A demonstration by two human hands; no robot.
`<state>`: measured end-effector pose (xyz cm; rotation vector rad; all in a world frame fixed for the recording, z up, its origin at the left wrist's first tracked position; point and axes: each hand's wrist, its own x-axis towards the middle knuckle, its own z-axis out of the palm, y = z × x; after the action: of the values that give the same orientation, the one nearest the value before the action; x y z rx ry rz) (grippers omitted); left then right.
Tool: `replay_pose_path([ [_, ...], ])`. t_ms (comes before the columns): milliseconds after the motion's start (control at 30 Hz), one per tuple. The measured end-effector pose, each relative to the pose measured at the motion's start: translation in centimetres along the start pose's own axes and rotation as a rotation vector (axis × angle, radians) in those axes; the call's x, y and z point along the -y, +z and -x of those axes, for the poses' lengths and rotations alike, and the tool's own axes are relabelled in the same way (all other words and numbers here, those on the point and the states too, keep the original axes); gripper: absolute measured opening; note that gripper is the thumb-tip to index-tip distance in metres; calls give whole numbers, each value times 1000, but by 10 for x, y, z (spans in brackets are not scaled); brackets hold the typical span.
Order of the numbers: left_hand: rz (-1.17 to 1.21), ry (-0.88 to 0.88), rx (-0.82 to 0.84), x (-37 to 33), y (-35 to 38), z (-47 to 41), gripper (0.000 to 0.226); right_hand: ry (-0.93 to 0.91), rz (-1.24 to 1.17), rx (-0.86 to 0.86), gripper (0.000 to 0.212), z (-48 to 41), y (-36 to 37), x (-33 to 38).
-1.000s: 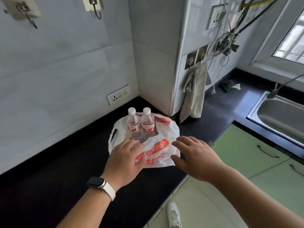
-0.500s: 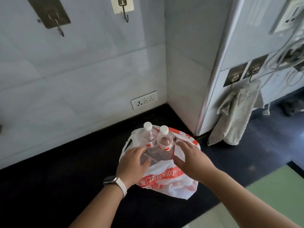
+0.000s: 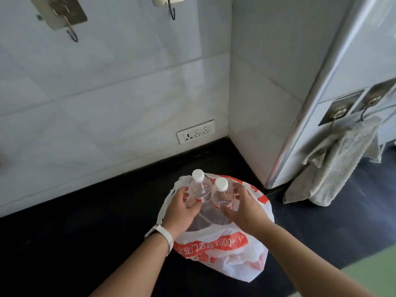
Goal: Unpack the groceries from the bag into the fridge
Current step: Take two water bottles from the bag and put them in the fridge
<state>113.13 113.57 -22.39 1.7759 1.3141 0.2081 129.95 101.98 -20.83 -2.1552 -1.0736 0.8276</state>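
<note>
Wrapping both hands round the goods: your left hand grips the left bottle, your right hand grips the right bottle, both upright in the plastic bag at six o'clock on the black worktop.

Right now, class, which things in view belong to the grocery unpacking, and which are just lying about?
Job: plastic bag; left bottle, gripped by left hand; right bottle, gripped by right hand.
Lying about: towel; wall socket; wall hooks.
</note>
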Motion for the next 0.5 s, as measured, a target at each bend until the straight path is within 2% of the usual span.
replay_pose_path([
  [167,-78,128,17,-5,0,-18,61,-25,-40,61,69,-14,5,-3],
  [400,-187,187,17,-3,9,-38,55,-42,-90,71,73,-26,10,-7],
  [500,-75,176,35,-5,11,-36,51,-30,-93,80,73,-30,11,-9],
])
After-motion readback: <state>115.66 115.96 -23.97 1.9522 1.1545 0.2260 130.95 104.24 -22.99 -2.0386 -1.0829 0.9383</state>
